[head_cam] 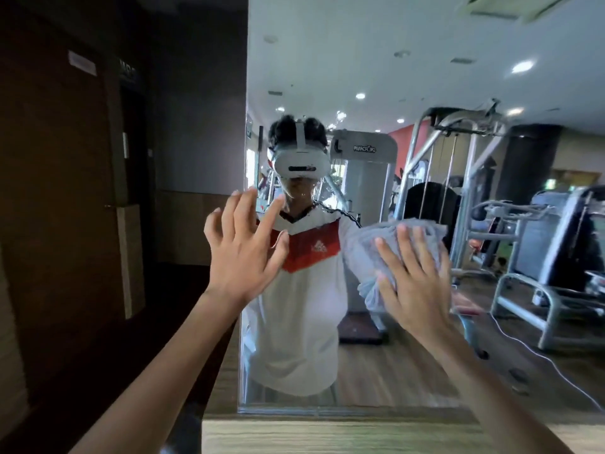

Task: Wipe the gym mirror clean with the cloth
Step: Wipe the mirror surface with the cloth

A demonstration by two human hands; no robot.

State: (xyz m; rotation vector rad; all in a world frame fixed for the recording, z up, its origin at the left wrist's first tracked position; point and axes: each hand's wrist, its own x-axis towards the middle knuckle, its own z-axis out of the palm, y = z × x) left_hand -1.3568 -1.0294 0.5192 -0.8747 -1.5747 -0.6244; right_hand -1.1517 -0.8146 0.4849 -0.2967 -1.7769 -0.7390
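The large gym mirror (pixel 409 70) fills the right side of the head view, its left edge running down the middle. A grey cloth (pixel 366 253) lies flat against the glass at chest height. My right hand (pixel 415 283) presses on the cloth with straight, spread fingers. My left hand (pixel 245 253) is raised near the mirror's left edge, fingers spread and holding nothing; whether it touches the glass I cannot tell. Part of the cloth is hidden under my right hand.
A wooden ledge (pixel 327 437) runs below the mirror's bottom edge. A dark wood wall and door (pixel 65 191) stand to the left. The glass reflects a person in a white and red shirt, gym machines and ceiling lights.
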